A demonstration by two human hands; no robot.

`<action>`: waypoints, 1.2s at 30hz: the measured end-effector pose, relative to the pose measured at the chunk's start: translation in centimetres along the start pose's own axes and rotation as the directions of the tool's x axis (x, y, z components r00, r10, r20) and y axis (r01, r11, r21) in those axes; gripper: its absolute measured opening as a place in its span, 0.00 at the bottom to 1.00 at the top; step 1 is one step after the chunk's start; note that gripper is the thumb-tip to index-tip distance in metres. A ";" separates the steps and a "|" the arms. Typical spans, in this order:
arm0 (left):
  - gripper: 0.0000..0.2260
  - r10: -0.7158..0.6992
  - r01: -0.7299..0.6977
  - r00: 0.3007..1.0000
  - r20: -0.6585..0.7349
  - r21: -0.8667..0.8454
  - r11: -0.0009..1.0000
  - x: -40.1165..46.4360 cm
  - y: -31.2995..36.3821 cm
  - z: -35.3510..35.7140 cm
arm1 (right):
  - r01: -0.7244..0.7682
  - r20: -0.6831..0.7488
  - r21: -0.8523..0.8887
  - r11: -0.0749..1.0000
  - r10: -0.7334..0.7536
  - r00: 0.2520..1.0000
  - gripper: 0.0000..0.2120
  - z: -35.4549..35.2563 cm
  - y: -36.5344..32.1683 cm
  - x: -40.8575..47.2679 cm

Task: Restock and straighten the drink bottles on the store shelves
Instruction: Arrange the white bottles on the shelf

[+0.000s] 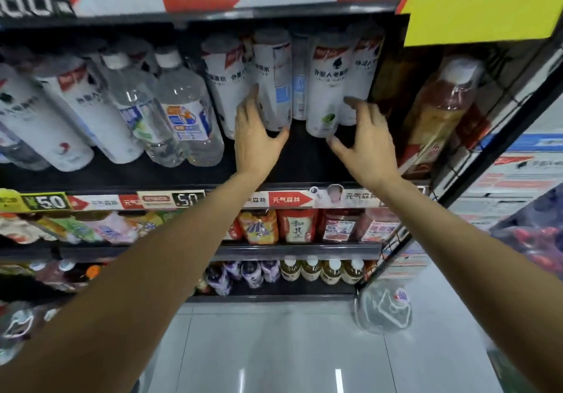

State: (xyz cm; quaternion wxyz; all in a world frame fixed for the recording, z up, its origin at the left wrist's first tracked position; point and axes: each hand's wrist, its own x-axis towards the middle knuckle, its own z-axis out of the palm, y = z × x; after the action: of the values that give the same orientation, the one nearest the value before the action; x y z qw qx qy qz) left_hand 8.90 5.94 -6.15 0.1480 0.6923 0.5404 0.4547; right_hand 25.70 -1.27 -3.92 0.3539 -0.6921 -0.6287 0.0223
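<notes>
On the upper shelf: both hands reach in among the white-labelled drink bottles, near the right end of the row.
Upper shelf (304, 161): dark board with a bare strip in front of the two hands.
Left hand (256, 137): fingers straight and spread wide, laid against the side of a white bottle (272, 79), thumb stretched out under its base; it grips nothing.
Right hand (362, 140): fingers spread wide, thumb pointing at the base of a second white bottle (326, 88); whether the fingertips touch the bottles behind cannot be told.
Gap between the two bottles: a narrower clear bottle (299, 88) stands further back.
Left part of the shelf: more white bottles and two clear water bottles (170, 109) with white caps, all appearing tilted in the wide lens.
Right end: an amber tea bottle (438, 103) stands beside the wire side panel (502, 88).
Price strip (182, 200): runs along the shelf edge, printed with 5.0.
Shelves below: red-labelled packs (297, 225), then purple and golden bottles (323, 271) in a row.
Floor (274, 347): glossy pale tiles, with a clear plastic bag (384, 310) near the foot of the rack.
Top right: a yellow sign (475, 12) hangs above.
</notes>
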 end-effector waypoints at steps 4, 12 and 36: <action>0.39 0.070 -0.063 0.994 -0.085 0.077 0.995 2.0 -1.0 2.3 | -0.070 -0.145 0.160 0.985 0.094 0.985 0.34 2.9 0.0 3.6; 0.47 0.098 -0.072 0.984 -0.152 0.165 0.984 5.1 -1.0 6.1 | -0.271 -0.290 0.247 0.930 0.338 0.895 0.47 7.8 -0.7 7.4; 0.43 -0.004 0.004 1.000 0.013 -0.029 1.000 4.8 -0.2 3.7 | -0.073 -0.161 0.450 0.890 0.161 0.974 0.44 3.7 -0.4 1.1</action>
State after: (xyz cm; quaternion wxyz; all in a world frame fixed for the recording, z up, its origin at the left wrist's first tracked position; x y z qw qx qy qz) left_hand 11.72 11.28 -6.04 0.1623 0.6920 0.5341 0.4577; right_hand 23.85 1.40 -6.00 0.5588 -0.6296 -0.5267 0.1181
